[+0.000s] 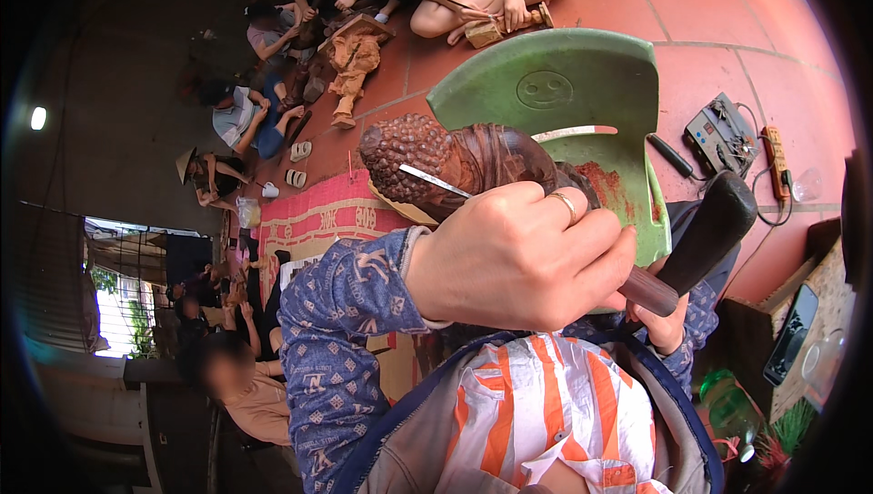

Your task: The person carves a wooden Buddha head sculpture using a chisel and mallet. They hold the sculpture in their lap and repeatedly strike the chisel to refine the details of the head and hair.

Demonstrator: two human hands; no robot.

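Note:
A dark brown carved wooden statue (500,153), its rounded head (405,156) covered in small knobs, lies on its side on a green plastic chair (627,85). My left hand (523,253), with a ring on one finger, is closed round a chisel (653,293). The chisel's thin metal blade reaches across the statue's knobbed head, and its brown wooden handle sticks out past my fingers. Low on the right, my right hand (666,323) is partly hidden behind that handle. It grips a dark, club-shaped wooden mallet (714,226), whose thick end points up and to the right.
Reddish wood dust lies on the chair seat. To the right are a soldering-station-like box (718,135), a yellow power strip (777,162) with cables, and a phone (789,335). Several people sit working on the tiled floor at upper left, near another carved figure (353,67) and a red mat (327,217).

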